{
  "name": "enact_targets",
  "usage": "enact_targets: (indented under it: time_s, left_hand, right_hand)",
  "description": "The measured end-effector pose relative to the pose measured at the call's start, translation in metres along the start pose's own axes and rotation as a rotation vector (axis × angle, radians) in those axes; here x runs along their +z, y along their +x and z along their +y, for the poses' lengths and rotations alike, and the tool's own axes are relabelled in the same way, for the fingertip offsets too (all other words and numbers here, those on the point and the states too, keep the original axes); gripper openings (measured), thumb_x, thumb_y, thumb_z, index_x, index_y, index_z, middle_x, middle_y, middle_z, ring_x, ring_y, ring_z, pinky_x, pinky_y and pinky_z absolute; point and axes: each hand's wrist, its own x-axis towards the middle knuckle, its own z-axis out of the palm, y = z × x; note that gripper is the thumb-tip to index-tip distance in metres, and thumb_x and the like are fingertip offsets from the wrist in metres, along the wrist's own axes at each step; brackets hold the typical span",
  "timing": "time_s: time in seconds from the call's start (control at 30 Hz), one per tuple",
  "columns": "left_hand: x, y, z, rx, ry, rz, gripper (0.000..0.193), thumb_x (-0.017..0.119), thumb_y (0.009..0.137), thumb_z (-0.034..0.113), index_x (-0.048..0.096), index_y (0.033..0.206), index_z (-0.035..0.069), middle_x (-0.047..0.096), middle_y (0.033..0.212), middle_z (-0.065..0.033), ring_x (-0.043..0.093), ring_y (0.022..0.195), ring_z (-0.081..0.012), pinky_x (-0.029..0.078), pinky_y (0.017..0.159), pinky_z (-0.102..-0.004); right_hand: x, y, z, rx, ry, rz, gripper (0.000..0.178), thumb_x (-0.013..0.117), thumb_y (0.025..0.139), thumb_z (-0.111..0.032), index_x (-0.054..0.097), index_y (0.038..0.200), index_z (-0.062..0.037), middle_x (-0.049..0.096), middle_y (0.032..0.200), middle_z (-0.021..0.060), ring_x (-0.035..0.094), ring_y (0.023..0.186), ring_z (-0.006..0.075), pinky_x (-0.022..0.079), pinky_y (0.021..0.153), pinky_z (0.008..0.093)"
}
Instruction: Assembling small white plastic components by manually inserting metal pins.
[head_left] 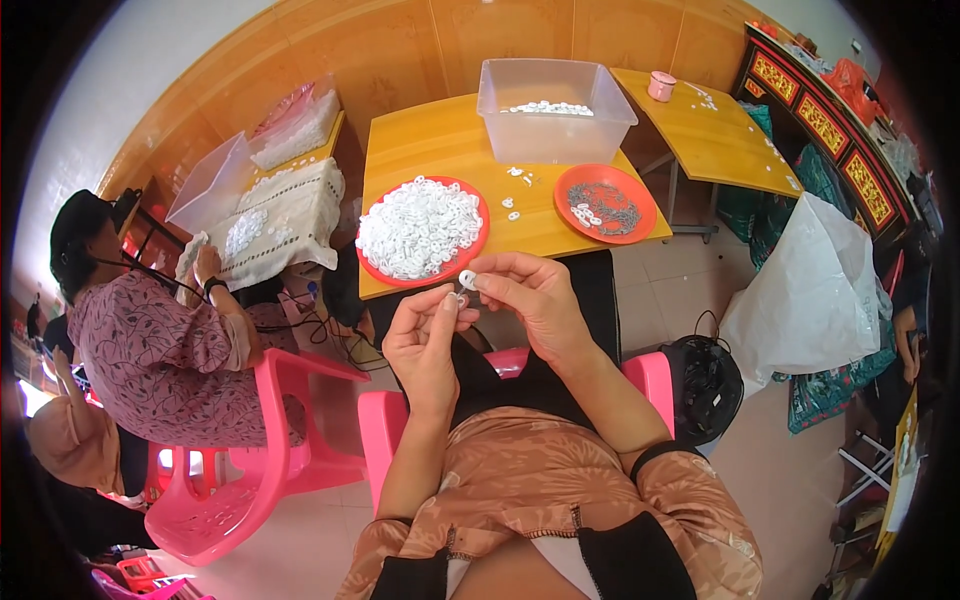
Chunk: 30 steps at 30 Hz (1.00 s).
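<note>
Both my hands meet over my lap at the near edge of the yellow table (545, 200). My right hand (535, 300) pinches a small white ring-like piece (468, 280) between thumb and fingertips. Close against it, the closed fingers of my left hand (425, 335) grip another small white piece (460, 299); its exact shape is partly hidden. Just beyond my hands, a red plate (484, 215) is heaped with white looped pieces (418, 228). To its right, an orange-red plate (640, 200) carries many thin grey metal bits (610, 208) and several white pieces.
A clear plastic bin (555, 135) with white pieces stands at the table's back. On the left a person (170, 310) works at a cloth-covered table (285, 220). Pink chairs (265, 440) stand nearby. To the right are a second table (720, 135), a white sack (805, 290) and a black bag (705, 385).
</note>
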Motion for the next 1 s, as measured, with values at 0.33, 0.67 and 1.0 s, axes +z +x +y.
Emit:
enact_targets:
  time_s: [0.33,0.67,1.0]
  left_hand:
    - [0.001,-0.001,0.000,0.049,0.080,0.002,0.012,0.061,0.089,0.000,0.063,0.100,-0.004,0.068,0.085,-0.0083,0.066,0.073,-0.0115,0.052,0.065,-0.0206]
    - [-0.001,-0.002,-0.002,0.098,0.087,-0.017,0.014,0.062,0.088,-0.002,0.062,0.102,-0.004,0.068,0.087,-0.0092,0.066,0.073,-0.0113,0.053,0.068,-0.0212]
    - [-0.014,0.012,-0.022,0.175,0.025,-0.317,0.032,0.067,0.087,0.014,0.062,0.114,-0.002,0.061,0.102,-0.0091,0.059,0.085,-0.0119,0.049,0.068,-0.0221]
  right_hand:
    - [0.003,-0.004,-0.003,-0.032,-0.054,0.016,0.019,0.064,0.087,-0.005,0.067,0.104,0.0039,0.068,0.091,0.0069,0.061,0.079,0.0075,0.050,0.072,0.0208]
    - [0.006,-0.008,-0.005,-0.109,-0.177,-0.063,0.020,0.064,0.087,0.000,0.064,0.106,0.0075,0.067,0.098,0.0081,0.063,0.086,0.0098,0.052,0.077,0.0224]
    - [0.005,-0.020,-0.013,-0.051,-0.100,-0.030,0.023,0.070,0.082,0.000,0.050,0.092,-0.0037,0.065,0.086,0.0050,0.062,0.080,0.0065,0.050,0.071,0.0190]
